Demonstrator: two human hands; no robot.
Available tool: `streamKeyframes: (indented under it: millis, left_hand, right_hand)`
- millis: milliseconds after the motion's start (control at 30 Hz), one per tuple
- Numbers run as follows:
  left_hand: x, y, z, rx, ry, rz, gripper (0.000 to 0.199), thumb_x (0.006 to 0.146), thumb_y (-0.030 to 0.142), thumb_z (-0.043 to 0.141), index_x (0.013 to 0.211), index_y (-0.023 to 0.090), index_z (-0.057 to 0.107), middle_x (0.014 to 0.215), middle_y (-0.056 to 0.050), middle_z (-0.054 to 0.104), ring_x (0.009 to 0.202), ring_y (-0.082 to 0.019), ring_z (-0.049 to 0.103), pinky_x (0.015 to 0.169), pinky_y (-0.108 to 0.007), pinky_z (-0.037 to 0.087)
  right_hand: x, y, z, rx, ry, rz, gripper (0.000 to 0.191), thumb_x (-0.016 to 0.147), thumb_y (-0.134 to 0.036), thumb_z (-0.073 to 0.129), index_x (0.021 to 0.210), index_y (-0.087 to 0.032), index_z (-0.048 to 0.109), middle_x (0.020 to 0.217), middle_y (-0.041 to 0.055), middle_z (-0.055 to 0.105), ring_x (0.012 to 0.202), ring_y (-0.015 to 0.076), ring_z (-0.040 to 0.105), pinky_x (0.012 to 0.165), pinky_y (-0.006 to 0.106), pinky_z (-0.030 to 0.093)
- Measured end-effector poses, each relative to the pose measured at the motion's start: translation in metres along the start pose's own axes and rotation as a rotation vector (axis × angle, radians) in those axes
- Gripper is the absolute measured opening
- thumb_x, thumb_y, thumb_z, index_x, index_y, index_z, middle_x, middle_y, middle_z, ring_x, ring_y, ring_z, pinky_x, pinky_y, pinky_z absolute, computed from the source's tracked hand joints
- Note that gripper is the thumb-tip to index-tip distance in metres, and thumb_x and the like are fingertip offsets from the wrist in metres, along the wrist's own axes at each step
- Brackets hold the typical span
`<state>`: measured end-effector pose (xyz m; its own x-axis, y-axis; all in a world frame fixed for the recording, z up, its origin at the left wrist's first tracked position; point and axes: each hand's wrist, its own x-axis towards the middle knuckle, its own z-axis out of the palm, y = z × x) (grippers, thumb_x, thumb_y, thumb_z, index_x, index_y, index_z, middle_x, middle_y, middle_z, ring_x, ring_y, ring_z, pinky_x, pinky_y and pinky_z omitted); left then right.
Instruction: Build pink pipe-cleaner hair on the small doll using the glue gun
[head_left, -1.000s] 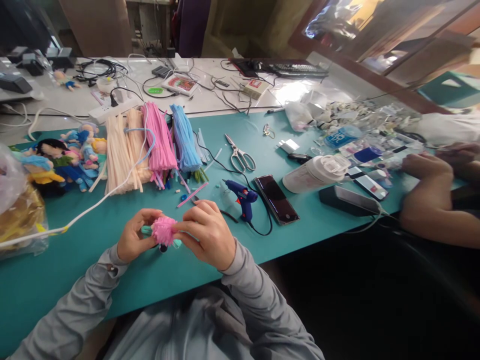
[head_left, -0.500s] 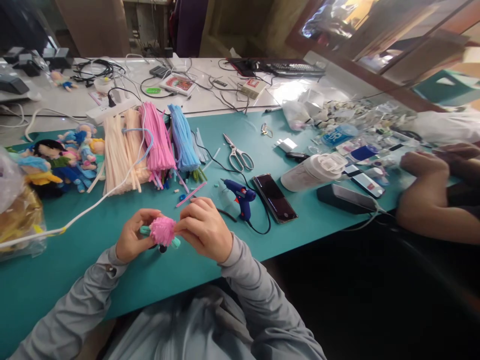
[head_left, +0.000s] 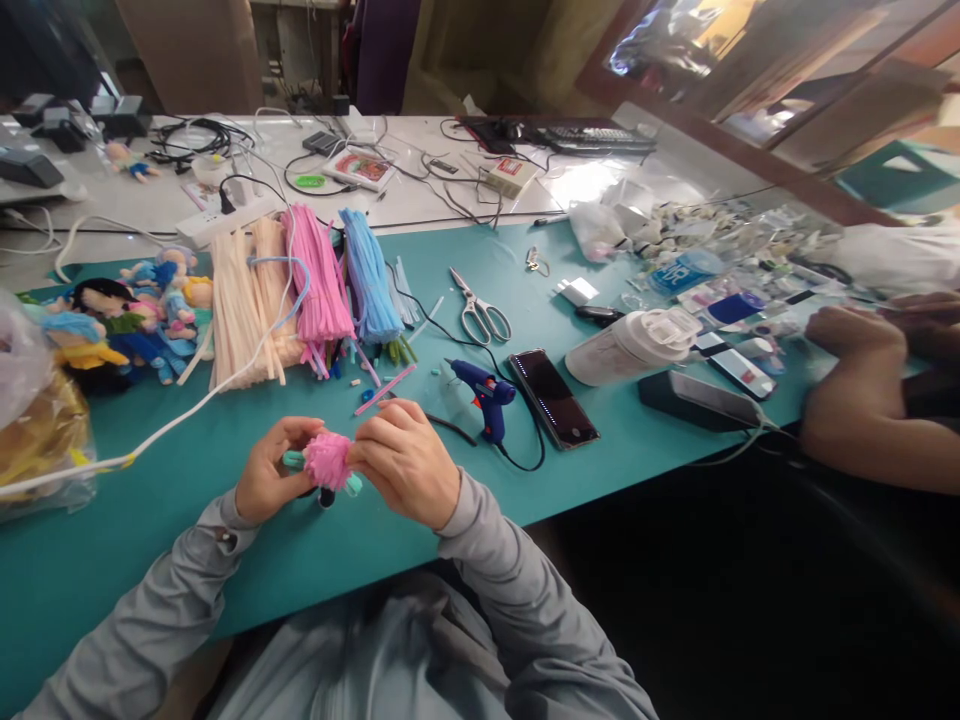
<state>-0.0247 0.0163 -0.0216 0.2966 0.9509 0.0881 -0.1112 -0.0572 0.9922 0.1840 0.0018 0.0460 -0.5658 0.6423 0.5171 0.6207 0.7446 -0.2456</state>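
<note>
Left fingers (head_left: 298, 430) and right fingers (head_left: 375, 442) clamp a ruffled pink piece (head_left: 328, 460); green bench (head_left: 300, 560) beneath them, cluttered white bench (head_left: 411, 210) beyond.

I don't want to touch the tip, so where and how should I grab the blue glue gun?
Grip the glue gun by its handle, probably from the near side: the handle points toward you, the nozzle away to the left.

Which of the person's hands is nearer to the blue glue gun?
Right. The right hand is just left of the glue gun and closer to the person; the left hand is farther left, beyond the pink fuzzy piece.
</note>
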Motion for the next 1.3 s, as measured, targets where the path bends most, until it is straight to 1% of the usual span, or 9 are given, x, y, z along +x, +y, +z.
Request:
streamKeyframes:
  millis: [267, 433, 633, 733, 833, 933, 1033, 1167, 1300]
  left_hand:
    - [0.001, 0.001, 0.0, 0.008, 0.024, -0.013, 0.044, 0.061, 0.032, 0.082, 0.1, 0.018, 0.069, 0.088, -0.008, 0.074, 0.077, -0.02, 0.068, 0.071, -0.03, 0.053]
    - [0.001, 0.001, -0.001, -0.02, 0.016, -0.022, 0.044, 0.061, 0.033, 0.082, 0.101, 0.019, 0.068, 0.089, -0.007, 0.073, 0.077, -0.02, 0.067, 0.07, -0.03, 0.053]
    - [0.001, -0.001, -0.003, -0.019, 0.028, -0.021, 0.045, 0.06, 0.034, 0.084, 0.1, 0.019, 0.068, 0.087, -0.007, 0.073, 0.076, -0.02, 0.067, 0.069, -0.029, 0.052]
    - [0.0, 0.0, -0.003, -0.005, 0.051, -0.039, 0.047, 0.058, 0.035, 0.085, 0.099, 0.018, 0.068, 0.087, -0.007, 0.073, 0.076, -0.02, 0.067, 0.07, -0.029, 0.053]
    - [-0.001, 0.003, -0.002, -0.004, 0.046, -0.051, 0.047, 0.057, 0.035, 0.085, 0.098, 0.019, 0.069, 0.087, -0.007, 0.074, 0.077, -0.02, 0.068, 0.069, -0.03, 0.053]
    - [-0.001, 0.005, -0.001, -0.003, 0.031, -0.053, 0.047, 0.056, 0.036, 0.085, 0.097, 0.019, 0.069, 0.086, -0.007, 0.074, 0.076, -0.02, 0.068, 0.069, -0.03, 0.053]
    - [-0.001, 0.006, -0.001, 0.01, 0.022, -0.055, 0.047, 0.057, 0.038, 0.085, 0.097, 0.018, 0.069, 0.086, -0.007, 0.074, 0.076, -0.021, 0.068, 0.069, -0.031, 0.053]
    - [-0.001, 0.005, -0.002, 0.016, -0.022, -0.029, 0.045, 0.059, 0.036, 0.084, 0.098, 0.019, 0.068, 0.087, -0.007, 0.074, 0.077, -0.021, 0.068, 0.07, -0.031, 0.053]
    - [-0.001, 0.004, -0.002, 0.032, -0.031, -0.02, 0.044, 0.061, 0.033, 0.083, 0.099, 0.018, 0.068, 0.088, -0.008, 0.074, 0.078, -0.022, 0.069, 0.071, -0.031, 0.054]
  right_hand:
    - [0.0, 0.001, 0.003, 0.0, 0.035, -0.011, 0.029, 0.1, -0.021, 0.042, 0.078, -0.019, 0.06, 0.078, 0.0021, 0.062, 0.073, 0.0174, 0.045, 0.081, 0.033, 0.036]
    - [-0.001, 0.001, 0.005, 0.091, 0.097, 0.002, 0.028, 0.099, -0.025, 0.045, 0.078, -0.019, 0.063, 0.074, 0.0024, 0.06, 0.073, 0.017, 0.049, 0.081, 0.033, 0.04]
    - [-0.005, 0.002, -0.004, 0.266, 0.184, 0.092, 0.022, 0.093, -0.038, 0.058, 0.086, -0.019, 0.065, 0.074, 0.003, 0.06, 0.072, 0.017, 0.055, 0.08, 0.036, 0.045]
    - [-0.006, 0.003, -0.008, 0.319, 0.195, 0.141, 0.018, 0.094, -0.032, 0.055, 0.084, -0.019, 0.064, 0.074, 0.0028, 0.061, 0.073, 0.0167, 0.058, 0.079, 0.036, 0.046]
    - [-0.005, 0.005, -0.01, 0.329, 0.168, 0.161, 0.017, 0.094, -0.025, 0.055, 0.081, -0.019, 0.064, 0.073, 0.0024, 0.061, 0.073, 0.0163, 0.058, 0.075, 0.034, 0.044]
    - [0.0, 0.005, -0.011, 0.323, 0.071, 0.185, 0.014, 0.092, -0.024, 0.059, 0.079, -0.02, 0.065, 0.073, 0.0018, 0.062, 0.072, 0.0159, 0.058, 0.072, 0.032, 0.042]
    - [0.005, 0.002, -0.012, 0.337, -0.006, 0.231, 0.009, 0.085, -0.021, 0.068, 0.077, -0.02, 0.065, 0.074, 0.0008, 0.064, 0.072, 0.0154, 0.059, 0.072, 0.031, 0.042]
    - [0.008, -0.001, -0.012, 0.351, -0.015, 0.256, 0.011, 0.078, -0.014, 0.074, 0.073, -0.019, 0.065, 0.072, -0.0005, 0.065, 0.072, 0.015, 0.06, 0.072, 0.03, 0.041]
    - [0.01, -0.005, -0.008, 0.318, -0.024, 0.275, 0.014, 0.073, -0.011, 0.075, 0.068, -0.019, 0.065, 0.068, -0.0012, 0.064, 0.068, 0.0144, 0.058, 0.068, 0.029, 0.038]
